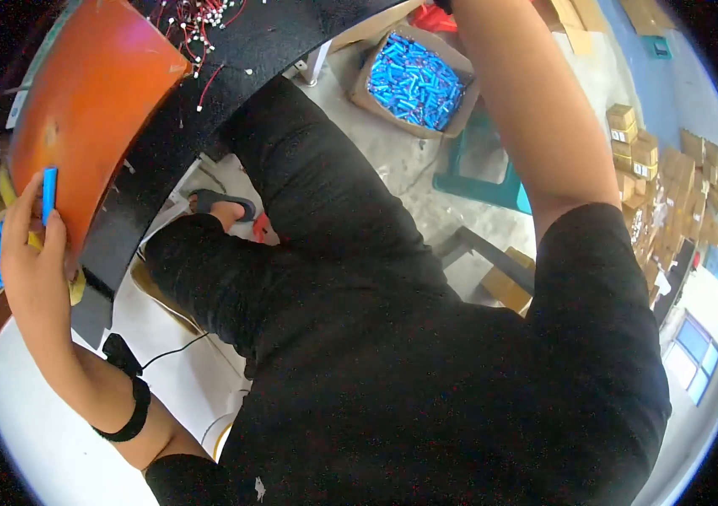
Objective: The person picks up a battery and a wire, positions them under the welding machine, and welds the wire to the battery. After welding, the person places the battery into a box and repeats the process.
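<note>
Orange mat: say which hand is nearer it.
Left: the left hand, holding a blue cylinder, is at the lower end of the orange mat; the right hand is out of view, its forearm well to the right.

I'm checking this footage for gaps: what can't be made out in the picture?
In the head view:
Right hand: cut off by the top edge, so its grip is unknown; only the right arm shows.
Blue cylinder: partly covered by the left hand holding it.
Wires on the black table: cut off by the top edge.
Stacked boxes at right: markings too small to make out.
</note>
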`<state>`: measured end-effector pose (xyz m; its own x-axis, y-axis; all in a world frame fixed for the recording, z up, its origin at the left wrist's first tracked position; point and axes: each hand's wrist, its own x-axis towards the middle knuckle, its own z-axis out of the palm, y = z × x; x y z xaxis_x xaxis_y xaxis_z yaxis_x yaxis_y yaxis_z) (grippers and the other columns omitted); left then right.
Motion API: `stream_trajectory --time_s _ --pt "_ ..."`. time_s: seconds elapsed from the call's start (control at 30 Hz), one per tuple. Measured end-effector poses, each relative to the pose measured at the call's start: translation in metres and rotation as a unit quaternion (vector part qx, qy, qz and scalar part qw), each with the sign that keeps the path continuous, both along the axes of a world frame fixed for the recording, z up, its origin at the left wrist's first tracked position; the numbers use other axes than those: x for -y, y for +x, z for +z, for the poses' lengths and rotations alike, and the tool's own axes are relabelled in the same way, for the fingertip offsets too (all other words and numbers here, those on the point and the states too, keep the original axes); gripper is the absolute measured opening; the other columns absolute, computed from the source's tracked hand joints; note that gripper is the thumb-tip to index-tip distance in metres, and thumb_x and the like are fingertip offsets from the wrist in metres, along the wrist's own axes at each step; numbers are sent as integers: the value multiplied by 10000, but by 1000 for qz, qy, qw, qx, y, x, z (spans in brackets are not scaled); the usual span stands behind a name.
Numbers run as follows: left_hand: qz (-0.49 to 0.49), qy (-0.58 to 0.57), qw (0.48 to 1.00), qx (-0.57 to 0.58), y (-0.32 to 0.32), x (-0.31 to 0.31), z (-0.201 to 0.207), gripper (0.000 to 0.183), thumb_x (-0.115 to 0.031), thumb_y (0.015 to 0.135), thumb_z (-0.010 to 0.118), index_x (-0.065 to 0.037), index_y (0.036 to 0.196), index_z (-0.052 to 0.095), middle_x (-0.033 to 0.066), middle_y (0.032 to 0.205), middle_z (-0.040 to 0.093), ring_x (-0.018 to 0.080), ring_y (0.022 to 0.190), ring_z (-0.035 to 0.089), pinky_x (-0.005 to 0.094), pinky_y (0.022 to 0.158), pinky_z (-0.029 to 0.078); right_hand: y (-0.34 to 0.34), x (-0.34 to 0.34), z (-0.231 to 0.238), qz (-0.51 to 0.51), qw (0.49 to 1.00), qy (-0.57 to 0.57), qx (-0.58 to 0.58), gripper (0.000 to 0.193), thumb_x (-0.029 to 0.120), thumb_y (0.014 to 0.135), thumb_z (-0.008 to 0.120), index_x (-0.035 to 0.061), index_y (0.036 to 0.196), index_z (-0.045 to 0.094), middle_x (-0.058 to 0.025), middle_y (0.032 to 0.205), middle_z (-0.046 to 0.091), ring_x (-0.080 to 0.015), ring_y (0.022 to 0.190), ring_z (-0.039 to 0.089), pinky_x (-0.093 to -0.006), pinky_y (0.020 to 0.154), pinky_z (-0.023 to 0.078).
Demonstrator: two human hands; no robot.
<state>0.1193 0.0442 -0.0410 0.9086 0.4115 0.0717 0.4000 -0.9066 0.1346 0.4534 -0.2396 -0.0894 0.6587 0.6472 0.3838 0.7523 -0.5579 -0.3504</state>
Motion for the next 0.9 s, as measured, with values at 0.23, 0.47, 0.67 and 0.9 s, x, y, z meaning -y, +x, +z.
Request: stream_trajectory --time_s 0.23,0.47,0.67,0.9 --pt "72 -229 934 264 18 31 -28 317 -79 866 722 -31 1166 634 13 962 618 94 887 572 236 799 469 -31 2 24 -16 916 312 -253 247 219 933 559 27 786 609 52 651 502 -39 641 482 -221 553 378" --pt "139 -337 868 337 35 50 -25 309 -11 845 711 29 1137 620 46 929 660 103 867 608 242 791 498 -129 -55 14 262 837 434 -206 107 1 839 630 1 935 584 -52 864 596 -129 797 564 -255 747 458" --pt "127 -324 871 347 36 43 -25 286 -38 853 694 29 1124 629 73 917 685 123 824 632 251 764 505 -146 -89 3 261 862 407 -152 137 -12 769 659 34 873 585 -45 801 601 -139 678 566 -261 616 456" --pt "131 -354 858 350 41 39 -26 255 -66 867 667 29 1101 632 100 917 695 150 817 652 278 764 515 -150 -94 -10 245 870 411 -124 171 -53 741 654 11 878 574 -78 810 599 -162 710 568 -266 649 457"
